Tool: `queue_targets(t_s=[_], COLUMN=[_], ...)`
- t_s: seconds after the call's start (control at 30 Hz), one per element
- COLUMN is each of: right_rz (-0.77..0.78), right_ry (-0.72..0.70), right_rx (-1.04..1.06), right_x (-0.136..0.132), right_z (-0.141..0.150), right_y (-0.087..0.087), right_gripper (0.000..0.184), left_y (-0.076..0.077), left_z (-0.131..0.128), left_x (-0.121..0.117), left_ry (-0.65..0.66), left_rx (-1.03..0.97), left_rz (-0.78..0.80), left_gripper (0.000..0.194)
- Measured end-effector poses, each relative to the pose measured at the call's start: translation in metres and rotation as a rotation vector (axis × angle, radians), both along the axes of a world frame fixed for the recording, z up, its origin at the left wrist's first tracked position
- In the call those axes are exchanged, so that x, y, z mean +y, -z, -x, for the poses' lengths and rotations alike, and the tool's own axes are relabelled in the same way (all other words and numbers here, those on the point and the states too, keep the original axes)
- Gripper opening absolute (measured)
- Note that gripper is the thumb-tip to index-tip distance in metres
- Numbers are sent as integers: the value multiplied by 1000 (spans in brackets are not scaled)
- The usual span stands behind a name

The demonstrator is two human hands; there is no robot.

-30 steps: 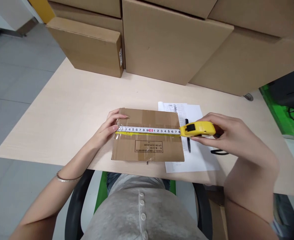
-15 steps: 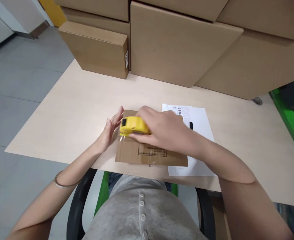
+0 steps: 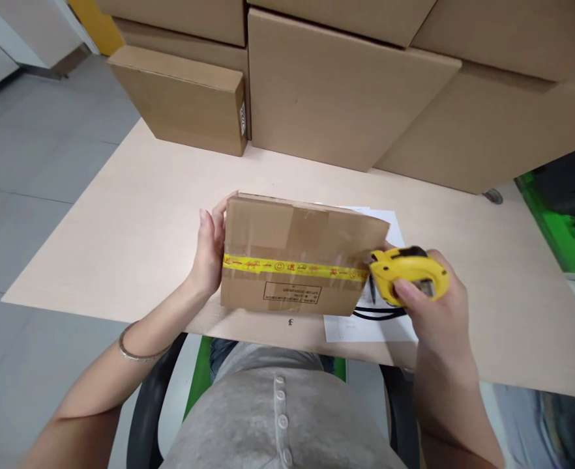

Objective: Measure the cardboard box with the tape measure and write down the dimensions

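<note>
A small cardboard box [image 3: 297,228] is tilted up over the table's front edge, with printed text in a frame on its face. Across that face runs a strip of yellow tape [image 3: 292,267] with red print. My left hand [image 3: 210,251] grips the box's left end, thumb up and fingers partly hidden behind it. In my right hand [image 3: 439,306] is a yellow tape dispenser [image 3: 405,273], its front at the box's right edge where the strip ends. White printed sheets [image 3: 370,331] lie partly hidden under the box.
Large cardboard boxes [image 3: 326,91] stand stacked along the table's back, with a smaller flat box [image 3: 190,101] at their left. A black cord-like loop [image 3: 380,314] shows by the papers. The table's [image 3: 96,241] front edge is close to my body.
My right hand has moved right with the tape dispenser, from the box's left end to its right edge. Yellow tape now spans the box, which is raised and tilted more.
</note>
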State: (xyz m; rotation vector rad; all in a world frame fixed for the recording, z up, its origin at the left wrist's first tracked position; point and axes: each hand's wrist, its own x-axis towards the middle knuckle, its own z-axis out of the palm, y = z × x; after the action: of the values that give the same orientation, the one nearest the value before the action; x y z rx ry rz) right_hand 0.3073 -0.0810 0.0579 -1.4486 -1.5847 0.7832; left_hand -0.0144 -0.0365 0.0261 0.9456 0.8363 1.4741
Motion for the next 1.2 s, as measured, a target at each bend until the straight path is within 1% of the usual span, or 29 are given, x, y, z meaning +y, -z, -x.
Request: queue_targets(t_s=[0.03,0.1,0.17,0.23,0.3,0.4,0.5,0.57,0.6,0.67,0.7,0.73,0.8,0.83,0.87,0.9,0.93,0.97,1.0,1.03,1.1,1.17,1.2], right_rz=[-26,-53,-51,-45,-44,-16,17,-23,-59,-107,-124,-144,-204,-222,-217,-206,-231,-274,-256,-238,-183,-149,-141], right_ry=[1,-20,-21,-3,-31,-114,-141,-147,-143,-125,-108,-99,-156,-255,-404,-518,-614,-681,-740,-797,-865,-896,-905], right_rx=[5,-26,-81,-112,-76,23,102,191,242,295,273,220,55,-14,-46,-80,-127,-165,-219,-248,-308,-360,-382], right_x=[-11,-27,-38,-42,-42,-38,-35,-35,-35,-31,-27,-21,-3,9,22,36,49,60,70,77,84,84,83], right_z=[-1,-2,-2,-4,-9,-18,-26,-30,-30,-27,-23,-16,4,19,35,53,72,90,108,123,146,157,158], right_y=[0,0,1,2,4,7,10,8,5,-4,-10,-18,-37,-46,-56,-64,-72,-77,-82,-85,-87,-86,-86], right_gripper=[25,25,28,29,28,24,23,25,25,26,29,34,45,46,48,50,53,52,46,45,46,46,44], left_y=[0,4,12,18,21,23,25,25,25,24,22,21,16,14,12,10,9,8,7,7,8,10,11], left_z=[0,0,2,3,4,7,12,14,15,14,12,11,7,5,3,2,0,-1,-1,-2,-2,0,2], left_x=[4,10,13,12,7,-1,-6,-7,-7,-7,-6,-6,-6,-6,-6,-6,-6,-5,-5,-4,-3,-2,-1], left_ry=[-49,-109,-116,-101,-70,-47,-18,4,2,-10,-16,-20,-25,-29,-33,-31,-30,-26,-26,-36,-95,-146,-145], left_rx=[-20,-17,24,62,79,104,153,184,189,179,164,145,101,77,52,24,-8,-36,-60,-74,-81,-67,-54], left_rz=[-14,-75,-156,-213,-235,-260,-256,-265,-285,-326,-330,-320,-267,-239,-217,-201,-188,-172,-150,-124,-83,-74,-81], left_gripper=[62,57,51,49,55,72,78,76,71,60,55,54,58,61,63,63,63,61,60,58,54,47,43])
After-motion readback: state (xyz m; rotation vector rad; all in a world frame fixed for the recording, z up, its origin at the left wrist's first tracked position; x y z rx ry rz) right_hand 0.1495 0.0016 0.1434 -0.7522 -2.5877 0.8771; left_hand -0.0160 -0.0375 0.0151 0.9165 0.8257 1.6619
